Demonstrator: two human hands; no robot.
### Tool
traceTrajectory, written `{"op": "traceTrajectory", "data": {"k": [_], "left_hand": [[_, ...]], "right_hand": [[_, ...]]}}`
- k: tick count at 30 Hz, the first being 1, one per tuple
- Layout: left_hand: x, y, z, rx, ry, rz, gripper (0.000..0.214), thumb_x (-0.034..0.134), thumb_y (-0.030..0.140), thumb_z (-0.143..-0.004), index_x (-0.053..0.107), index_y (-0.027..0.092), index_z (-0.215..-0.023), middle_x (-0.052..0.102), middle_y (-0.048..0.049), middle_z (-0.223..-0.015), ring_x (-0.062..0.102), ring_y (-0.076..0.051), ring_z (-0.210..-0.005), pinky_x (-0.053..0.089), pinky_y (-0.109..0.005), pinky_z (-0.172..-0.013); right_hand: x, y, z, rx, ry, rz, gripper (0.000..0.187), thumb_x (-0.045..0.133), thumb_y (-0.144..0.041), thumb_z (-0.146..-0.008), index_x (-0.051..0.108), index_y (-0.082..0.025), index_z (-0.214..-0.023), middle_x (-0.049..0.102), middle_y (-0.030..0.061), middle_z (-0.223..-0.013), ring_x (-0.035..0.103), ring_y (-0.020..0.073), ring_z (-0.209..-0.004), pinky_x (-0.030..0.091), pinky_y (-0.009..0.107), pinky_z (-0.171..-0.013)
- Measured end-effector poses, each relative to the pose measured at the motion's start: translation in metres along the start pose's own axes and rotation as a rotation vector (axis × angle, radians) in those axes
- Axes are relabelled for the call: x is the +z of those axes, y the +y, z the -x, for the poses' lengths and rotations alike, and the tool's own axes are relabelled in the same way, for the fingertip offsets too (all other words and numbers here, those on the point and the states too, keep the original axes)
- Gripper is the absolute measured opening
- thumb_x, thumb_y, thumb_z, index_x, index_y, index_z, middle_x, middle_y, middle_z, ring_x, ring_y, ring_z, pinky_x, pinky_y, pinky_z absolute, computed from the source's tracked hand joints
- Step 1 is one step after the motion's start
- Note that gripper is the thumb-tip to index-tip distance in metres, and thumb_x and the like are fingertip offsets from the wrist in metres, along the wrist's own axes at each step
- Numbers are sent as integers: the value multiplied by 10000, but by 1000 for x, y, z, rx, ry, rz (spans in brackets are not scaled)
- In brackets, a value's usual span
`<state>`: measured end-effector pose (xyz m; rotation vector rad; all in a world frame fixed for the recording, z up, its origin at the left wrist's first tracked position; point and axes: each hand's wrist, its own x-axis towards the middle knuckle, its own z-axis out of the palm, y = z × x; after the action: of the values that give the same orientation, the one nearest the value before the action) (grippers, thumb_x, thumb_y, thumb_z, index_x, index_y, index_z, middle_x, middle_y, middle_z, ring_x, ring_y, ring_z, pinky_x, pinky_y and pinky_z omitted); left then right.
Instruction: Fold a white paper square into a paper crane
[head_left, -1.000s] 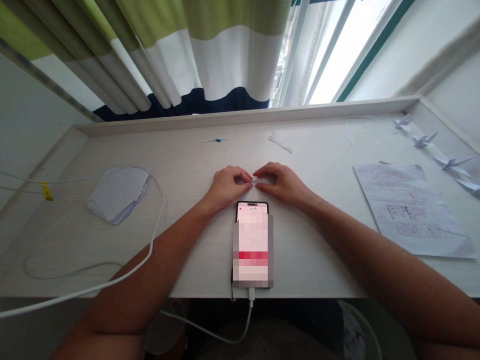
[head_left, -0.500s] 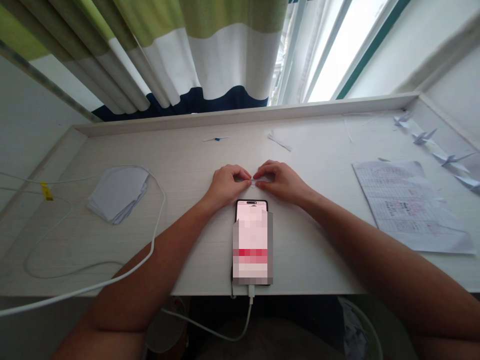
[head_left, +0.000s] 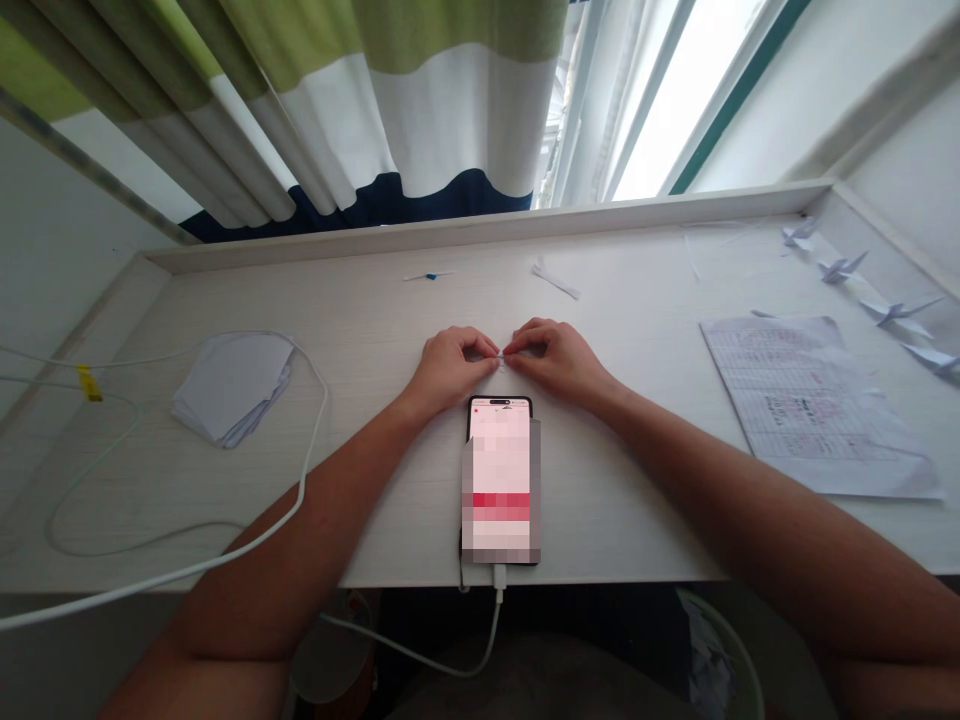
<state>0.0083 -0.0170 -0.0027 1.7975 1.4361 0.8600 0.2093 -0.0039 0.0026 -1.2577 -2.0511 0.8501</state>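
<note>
Over the middle of the desk, my left hand and my right hand meet fingertip to fingertip. Both are closed in a pinch on a small piece of white paper, mostly hidden by the fingers. Just below them lies a phone, its lit pink screen partly blurred out, with a white cable plugged into its lower end. Beyond the hands are a folded white paper strip and a thin white stick-like item with a blue middle.
A stack of white paper lies left, with a white cable looping over it and my left forearm. Printed sheets lie right, below several folded paper cranes. A raised ledge borders the desk's back; a bin stands below.
The fingertips of my two hands have drawn slightly closer around the paper. The whole view has shifted a little; the objects on the desk stay in place.
</note>
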Motion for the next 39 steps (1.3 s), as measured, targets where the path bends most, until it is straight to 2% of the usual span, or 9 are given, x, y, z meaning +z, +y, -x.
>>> {"op": "traceTrajectory", "data": {"k": [5,11,18,21,25,27,33,37,39], "left_hand": [[1,0,3,27,9,-9,51,737,208,-775,724,226,-729,806,-18,-940,726,-211,-944,544,-359,-922],[0,1,11,90,55,-61,119,736,200,-817,798,244,-909,803,-32,-990,718,-220,-1006,557,-375,-971],[2,0,9,154,63,-102,99,744,184,-835,804,259,-812,801,-30,-1001,708,-223,-1033,550,-394,-999],[2,0,8,171,65,-120,106,737,183,-844,801,257,-805,800,-31,-1004,704,-224,-1036,540,-402,-1002],[3,0,9,178,69,-126,113,731,176,-842,789,253,-783,797,-27,-996,701,-225,-1029,530,-413,-1004],[3,0,9,173,66,-122,116,728,174,-842,783,254,-777,796,-23,-995,701,-223,-1031,529,-410,-1007],[4,-1,10,174,74,-119,107,738,173,-842,776,252,-780,799,-19,-1004,699,-222,-1033,522,-411,-1012],[4,-2,10,176,78,-117,109,743,171,-844,780,253,-783,800,-19,-1002,697,-225,-1036,524,-412,-1005],[4,-3,9,180,82,-120,110,745,167,-845,784,252,-787,800,-22,-1004,698,-225,-1033,525,-407,-999]], "right_hand": [[2,0,1,-37,10,44,163,683,-158,-865,834,-219,-853,777,67,-1021,712,255,-992,525,381,-926],[5,3,2,-72,14,98,161,675,-186,-896,828,-228,-870,772,71,-1016,695,264,-999,513,396,-925],[4,1,3,-70,8,80,133,672,-176,-875,797,-213,-846,767,81,-1022,691,268,-997,513,411,-924],[2,1,4,-23,22,-21,130,656,-153,-854,766,-202,-905,777,80,-1007,709,261,-990,531,412,-927],[-5,4,6,117,175,-342,291,625,-164,-867,625,-202,-1155,806,73,-1014,754,234,-970,578,408,-916],[-9,4,7,145,225,-389,274,644,-229,-898,563,-219,-1160,807,97,-1115,758,245,-1026,582,437,-941],[-11,-2,12,19,160,-269,95,624,-278,-978,534,-245,-971,813,91,-1088,734,268,-1194,503,480,-1096],[-8,1,11,-27,110,-217,44,605,-220,-950,584,-241,-983,803,77,-1116,726,265,-1188,526,460,-1056],[-8,4,10,-46,71,-150,119,611,-199,-915,641,-233,-1024,789,77,-1144,725,271,-1154,536,462,-1031]]}}
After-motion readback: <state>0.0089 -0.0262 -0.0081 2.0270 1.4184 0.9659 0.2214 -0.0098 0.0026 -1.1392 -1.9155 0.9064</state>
